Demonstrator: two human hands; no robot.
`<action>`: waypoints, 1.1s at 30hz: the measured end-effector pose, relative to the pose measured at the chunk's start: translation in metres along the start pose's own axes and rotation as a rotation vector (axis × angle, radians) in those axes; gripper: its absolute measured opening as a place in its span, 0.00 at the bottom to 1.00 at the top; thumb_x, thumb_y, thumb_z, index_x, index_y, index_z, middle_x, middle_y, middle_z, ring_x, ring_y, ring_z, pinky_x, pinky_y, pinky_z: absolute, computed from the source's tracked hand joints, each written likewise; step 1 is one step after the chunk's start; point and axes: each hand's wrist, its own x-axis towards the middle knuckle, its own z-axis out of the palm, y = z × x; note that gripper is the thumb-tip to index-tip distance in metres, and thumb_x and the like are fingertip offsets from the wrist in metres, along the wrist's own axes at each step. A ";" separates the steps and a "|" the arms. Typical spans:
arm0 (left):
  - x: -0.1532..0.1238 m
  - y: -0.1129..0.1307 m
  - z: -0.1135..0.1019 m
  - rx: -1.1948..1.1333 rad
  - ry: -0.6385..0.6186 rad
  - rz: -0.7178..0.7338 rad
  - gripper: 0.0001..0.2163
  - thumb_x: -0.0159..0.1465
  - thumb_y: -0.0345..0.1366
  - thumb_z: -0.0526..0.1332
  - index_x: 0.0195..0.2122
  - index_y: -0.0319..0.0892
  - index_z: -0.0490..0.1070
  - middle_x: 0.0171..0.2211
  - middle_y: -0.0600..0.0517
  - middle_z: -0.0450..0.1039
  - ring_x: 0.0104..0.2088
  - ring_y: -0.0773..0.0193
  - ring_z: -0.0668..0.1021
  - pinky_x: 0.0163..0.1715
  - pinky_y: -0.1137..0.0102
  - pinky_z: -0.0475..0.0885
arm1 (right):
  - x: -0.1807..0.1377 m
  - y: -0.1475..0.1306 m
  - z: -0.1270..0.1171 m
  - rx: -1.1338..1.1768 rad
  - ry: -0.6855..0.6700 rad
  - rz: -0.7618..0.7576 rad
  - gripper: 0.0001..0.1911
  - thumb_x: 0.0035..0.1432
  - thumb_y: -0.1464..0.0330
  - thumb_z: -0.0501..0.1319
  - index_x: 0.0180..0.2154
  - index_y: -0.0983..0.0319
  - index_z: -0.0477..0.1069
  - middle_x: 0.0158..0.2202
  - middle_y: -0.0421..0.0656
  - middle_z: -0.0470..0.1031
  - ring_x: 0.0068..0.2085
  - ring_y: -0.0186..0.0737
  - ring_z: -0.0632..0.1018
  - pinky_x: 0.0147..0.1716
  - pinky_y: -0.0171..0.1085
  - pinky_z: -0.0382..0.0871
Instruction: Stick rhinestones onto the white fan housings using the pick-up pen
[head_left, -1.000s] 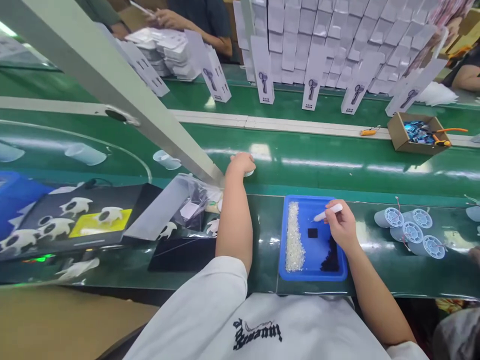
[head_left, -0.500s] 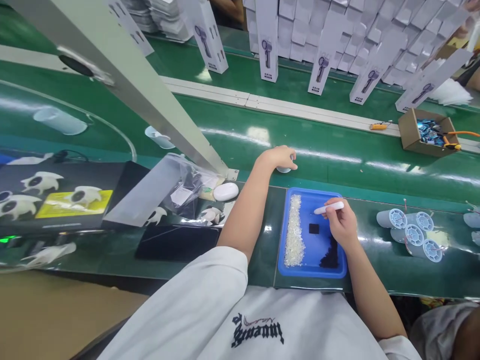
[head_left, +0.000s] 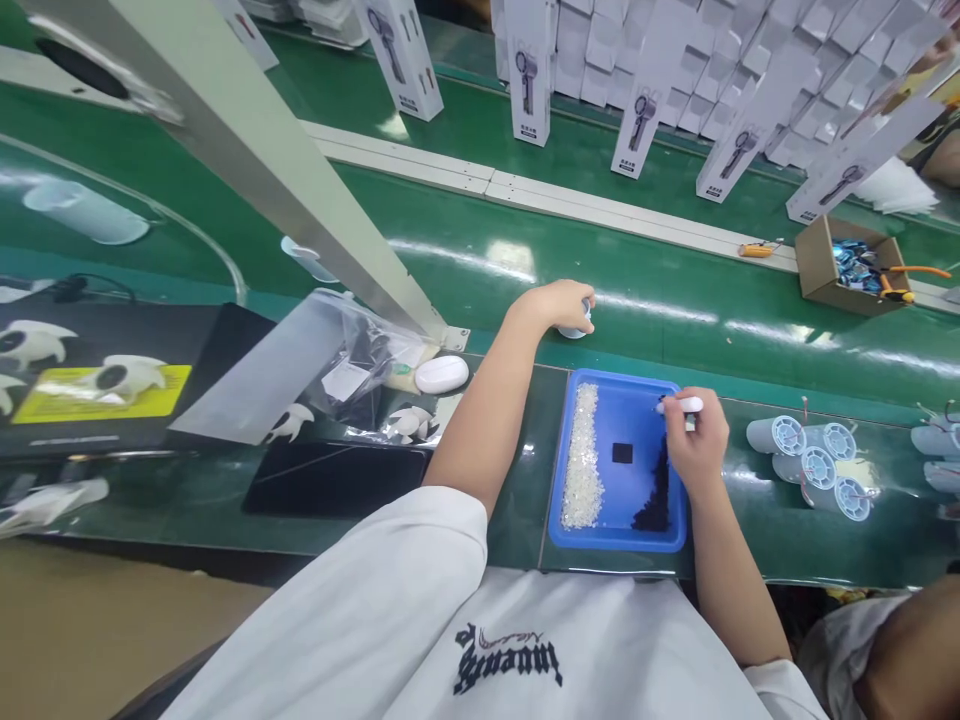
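Note:
My left hand (head_left: pixel 564 303) reaches forward over the green belt, its fingers curled round a small pale cup-like plastic part (head_left: pixel 576 322) that they partly hide. In my right hand (head_left: pixel 697 440) is a white pen-like tool (head_left: pixel 681 405), gripped between thumb and fingers. Its tip points left, over the right side of a blue tray (head_left: pixel 619 540). Along the tray's left side lies a strip of small clear-white pieces (head_left: pixel 582 465). A heap of small black pieces (head_left: pixel 654 505) lies along the right side, just below the tool. One black square (head_left: pixel 622 453) sits alone in the middle.
Several pale cylindrical housings with wires (head_left: pixel 817 467) lie right of the tray. A metal post (head_left: pixel 300 180) slants across the left, near plastic bags (head_left: pixel 352 365) and a white mouse-shaped item (head_left: pixel 442 375). White boxes (head_left: pixel 530 90) stand across the belt; a carton (head_left: pixel 851 270) sits at the right.
The pen-like tool has moved right, from over the tray's middle to above the black heap. My left hand's fingers have closed round the pale part. The view has shifted slightly.

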 end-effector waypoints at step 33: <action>-0.007 0.054 0.016 -1.530 0.150 0.200 0.04 0.59 0.32 0.62 0.28 0.39 0.69 0.28 0.54 0.69 0.30 0.69 0.72 0.30 0.74 0.72 | -0.012 -0.013 -0.003 0.434 0.061 0.018 0.12 0.61 0.55 0.60 0.39 0.57 0.70 0.37 0.44 0.76 0.34 0.42 0.80 0.35 0.45 0.77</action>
